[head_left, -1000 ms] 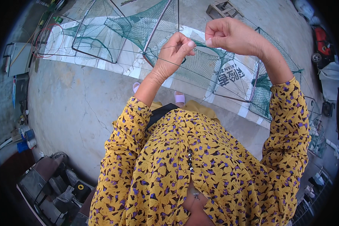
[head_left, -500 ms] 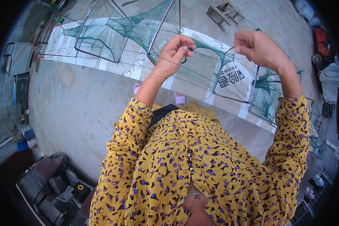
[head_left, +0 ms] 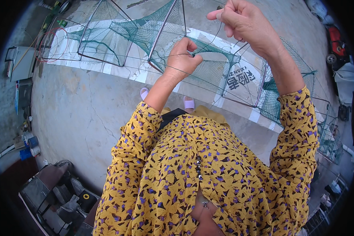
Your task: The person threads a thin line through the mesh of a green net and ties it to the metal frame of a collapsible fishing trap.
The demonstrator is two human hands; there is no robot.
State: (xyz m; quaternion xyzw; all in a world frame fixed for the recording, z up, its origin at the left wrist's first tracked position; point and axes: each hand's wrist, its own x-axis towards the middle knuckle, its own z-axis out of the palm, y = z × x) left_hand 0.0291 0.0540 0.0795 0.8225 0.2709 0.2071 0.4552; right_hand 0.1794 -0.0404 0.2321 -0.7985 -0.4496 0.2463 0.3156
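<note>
A long green mesh net trap (head_left: 210, 74), strung over rectangular metal frames, stretches across in front of me. My left hand (head_left: 183, 58) is closed, pinching the net's dark edge cord between thumb and fingers near the middle frames. Higher up and to the right, my right hand (head_left: 246, 24) is closed on a thin dark cord (head_left: 217, 34), which runs down toward my left fingertips. A small dark tip pokes out above the right fingers; its kind is not clear. The exact grip inside both hands is partly hidden.
White printed sheeting (head_left: 145, 74) lies on the concrete floor (head_left: 67, 102) beneath the trap. A small wooden stool hides partly behind my right hand. At far right stands a red machine with wheels (head_left: 336, 43). A cart with bags (head_left: 63, 196) is at lower left.
My right hand has moved up and left, drawing the dark cord upward away from the net. My left hand stays almost in place, its fingers turned slightly.
</note>
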